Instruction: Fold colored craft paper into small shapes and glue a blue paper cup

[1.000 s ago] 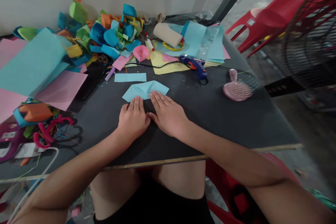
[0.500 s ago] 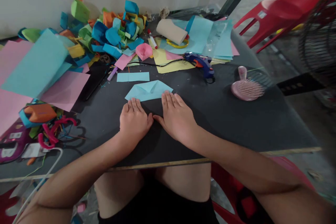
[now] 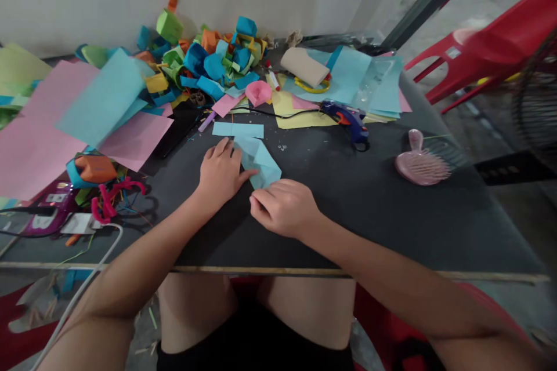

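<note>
Pressing the left hand (image 3: 221,173) down on the left edge of the folded light-blue paper (image 3: 261,161), palm flat and fingers released, gripping nothing, thumb tip touching the paper's fold. Curling the right hand (image 3: 285,207) into a loose fist against the paper's near corner, fingertips tucked under; not showing clearly whether pinching that corner or only touching it. Resting the folded paper on the black table (image 3: 374,208), left of the glue gun (image 3: 350,119) and nearer the body than it. Leaving a light-blue strip (image 3: 238,130) flat on the table, left of the glue gun at about its level, just beyond the left hand's fingertips. Lying right of the glue gun and a little nearer: a pink hairbrush (image 3: 420,165), bristles up. Lying behind the glue gun: yellow and blue sheets, with a cardboard roll (image 3: 304,66) on them. Piling up far left of the glue gun and behind it: a heap of folded coloured pieces (image 3: 209,61). Spreading out farthest left of the glue gun: big pink sheets (image 3: 39,145).
</note>
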Tool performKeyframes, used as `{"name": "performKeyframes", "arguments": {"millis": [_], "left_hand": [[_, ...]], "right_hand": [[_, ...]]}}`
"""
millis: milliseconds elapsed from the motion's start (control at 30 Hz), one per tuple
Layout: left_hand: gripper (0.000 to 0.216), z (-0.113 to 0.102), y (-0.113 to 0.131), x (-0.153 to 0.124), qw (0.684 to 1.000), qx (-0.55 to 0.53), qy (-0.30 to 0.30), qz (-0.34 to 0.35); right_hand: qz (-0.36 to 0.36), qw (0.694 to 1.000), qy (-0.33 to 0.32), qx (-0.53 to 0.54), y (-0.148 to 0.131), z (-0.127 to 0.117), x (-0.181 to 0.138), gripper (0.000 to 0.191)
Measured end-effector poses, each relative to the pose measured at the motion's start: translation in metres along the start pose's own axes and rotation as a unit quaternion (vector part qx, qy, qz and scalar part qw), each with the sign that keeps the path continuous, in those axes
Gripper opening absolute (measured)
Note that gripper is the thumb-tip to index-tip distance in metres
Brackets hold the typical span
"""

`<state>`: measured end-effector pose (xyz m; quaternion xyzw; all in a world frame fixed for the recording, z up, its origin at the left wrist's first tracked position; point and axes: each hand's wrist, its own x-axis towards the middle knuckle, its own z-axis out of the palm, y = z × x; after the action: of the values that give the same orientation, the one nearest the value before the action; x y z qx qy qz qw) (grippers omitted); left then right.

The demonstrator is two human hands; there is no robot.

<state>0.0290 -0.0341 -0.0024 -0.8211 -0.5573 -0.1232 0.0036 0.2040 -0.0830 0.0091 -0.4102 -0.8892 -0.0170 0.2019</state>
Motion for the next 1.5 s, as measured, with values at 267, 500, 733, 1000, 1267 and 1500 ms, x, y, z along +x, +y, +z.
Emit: {"name": "performKeyframes", "arguments": {"millis": [267, 500, 733, 1000, 1267, 1500], "left_hand": [[0.060, 0.009, -0.043, 0.027, 0.972, -0.127, -0.076, 0.180], [0.030, 0.007, -0.043, 0.029, 0.957, -0.179, 0.048, 0.223], [0.031, 0.000, -0.029, 0.016, 0.974, -0.113, -0.016, 0.198], [0.036, -0.002, -0.019, 0.012, 0.966, -0.068, -0.044, 0.244], [0.031, 0.004, -0.029, 0.016, 0.955, -0.178, -0.059, 0.229], [0.022, 0.009, -0.031, 0.020, 0.943, -0.291, -0.021, 0.159]], "right_hand": [[0.084, 0.971, 0.041, 0.222, 0.070, -0.023, 0.013, 0.023], [-0.055, 0.956, -0.127, 0.260, 0.087, 0.000, 0.014, 0.026], [-0.066, 0.976, -0.093, 0.183, 0.074, 0.016, 0.014, 0.026], [-0.066, 0.994, -0.054, 0.064, 0.065, 0.023, 0.025, 0.037], [-0.054, 0.969, -0.038, 0.239, 0.100, 0.015, 0.017, 0.020], [0.003, 0.969, -0.027, 0.247, 0.100, 0.020, 0.021, 0.022]]}}
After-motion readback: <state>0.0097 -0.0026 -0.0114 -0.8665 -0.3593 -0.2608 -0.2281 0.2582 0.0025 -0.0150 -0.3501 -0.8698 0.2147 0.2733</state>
